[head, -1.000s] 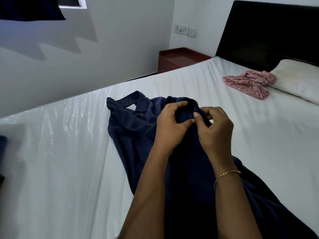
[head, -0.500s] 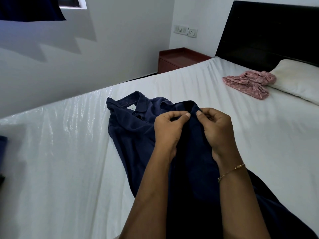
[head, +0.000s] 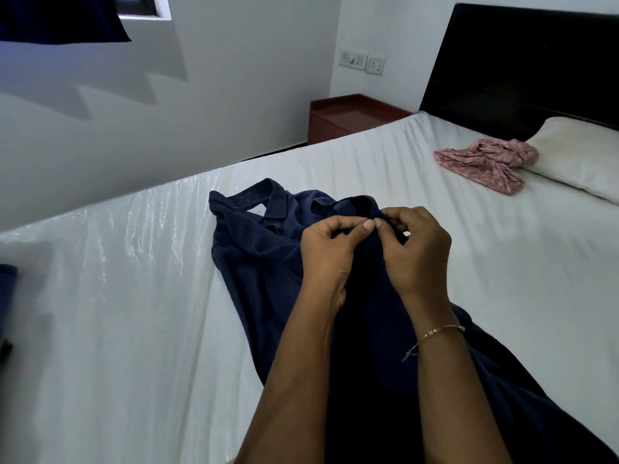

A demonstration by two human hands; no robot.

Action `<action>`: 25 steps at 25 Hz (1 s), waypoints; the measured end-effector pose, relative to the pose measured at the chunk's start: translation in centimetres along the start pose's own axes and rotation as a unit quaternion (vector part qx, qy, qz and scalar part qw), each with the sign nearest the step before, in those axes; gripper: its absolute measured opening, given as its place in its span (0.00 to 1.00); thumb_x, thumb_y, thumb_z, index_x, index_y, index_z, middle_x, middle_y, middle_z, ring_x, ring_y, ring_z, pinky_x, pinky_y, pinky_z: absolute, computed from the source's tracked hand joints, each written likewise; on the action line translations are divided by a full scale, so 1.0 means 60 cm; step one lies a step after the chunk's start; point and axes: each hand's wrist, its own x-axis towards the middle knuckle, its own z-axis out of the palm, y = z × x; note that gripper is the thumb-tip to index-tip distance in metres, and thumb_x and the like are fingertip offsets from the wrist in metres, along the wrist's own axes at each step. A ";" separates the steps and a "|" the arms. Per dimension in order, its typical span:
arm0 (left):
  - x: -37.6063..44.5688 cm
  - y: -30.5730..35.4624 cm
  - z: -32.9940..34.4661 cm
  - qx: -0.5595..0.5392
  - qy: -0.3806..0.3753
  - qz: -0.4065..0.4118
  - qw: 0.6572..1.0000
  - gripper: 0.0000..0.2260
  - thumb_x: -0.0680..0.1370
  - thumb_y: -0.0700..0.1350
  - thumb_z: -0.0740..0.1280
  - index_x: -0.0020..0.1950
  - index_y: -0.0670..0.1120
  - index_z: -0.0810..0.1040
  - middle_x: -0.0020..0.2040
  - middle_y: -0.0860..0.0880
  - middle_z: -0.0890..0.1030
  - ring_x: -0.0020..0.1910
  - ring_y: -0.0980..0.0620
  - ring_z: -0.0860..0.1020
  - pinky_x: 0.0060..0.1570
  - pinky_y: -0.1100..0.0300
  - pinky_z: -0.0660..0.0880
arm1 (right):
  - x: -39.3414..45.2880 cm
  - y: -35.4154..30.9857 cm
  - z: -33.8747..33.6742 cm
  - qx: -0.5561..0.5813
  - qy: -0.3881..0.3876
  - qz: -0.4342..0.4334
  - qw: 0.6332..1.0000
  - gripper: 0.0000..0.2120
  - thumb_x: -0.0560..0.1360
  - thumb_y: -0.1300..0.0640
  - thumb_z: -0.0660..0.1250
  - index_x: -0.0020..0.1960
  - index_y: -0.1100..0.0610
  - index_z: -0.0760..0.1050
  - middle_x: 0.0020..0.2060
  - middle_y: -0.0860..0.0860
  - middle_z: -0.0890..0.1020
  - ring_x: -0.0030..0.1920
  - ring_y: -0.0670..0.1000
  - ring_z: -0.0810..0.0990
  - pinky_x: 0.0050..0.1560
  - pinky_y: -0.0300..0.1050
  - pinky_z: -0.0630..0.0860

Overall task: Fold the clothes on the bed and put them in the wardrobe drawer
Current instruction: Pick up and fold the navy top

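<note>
Your left hand [head: 330, 254] and your right hand [head: 413, 251] meet fingertip to fingertip above the bed, each with its fingers curled and pinching the top edge of a dark navy garment [head: 368, 329]. The thumbs and forefingers nip the cloth at one spot, so the fabric bunches into a small ridge between them and hangs down toward you between your forearms. A thin bracelet [head: 438, 331] sits on your right wrist.

Under that piece, flat on the white sheet of the bed [head: 134, 313], lies a navy polo shirt [head: 261, 249], collar pointing away from you and to the left. Whether the cloth you are pinching is part of that shirt or a second garment on top cannot be told, the colours being so alike.

Expect this to handle as light, limp knit: it will sag and crease wherever it is unsupported, and it will not slip from a pinch. Judged from that, you would do better to move your hands apart to the two outer corners of the edge, or to the shoulder seams, so the piece hangs square before you lay it down.

Further off, a crumpled pink printed garment [head: 485, 162] lies near the pillow [head: 582, 155], well apart from your hands and not yet folded. Beyond the bed stand a red-brown bedside table [head: 348, 115] and the dark headboard [head: 519, 61]
</note>
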 end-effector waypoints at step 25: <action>0.010 -0.021 0.004 0.111 0.077 0.066 0.989 0.05 0.74 0.41 0.71 0.39 0.42 0.81 0.37 0.47 0.82 0.38 0.54 0.78 0.43 0.60 0.78 | 0.002 -0.006 -0.010 0.300 -0.123 0.303 0.896 0.07 0.76 0.64 0.65 0.44 0.58 0.81 0.43 0.57 0.83 0.48 0.55 0.82 0.52 0.48 0.78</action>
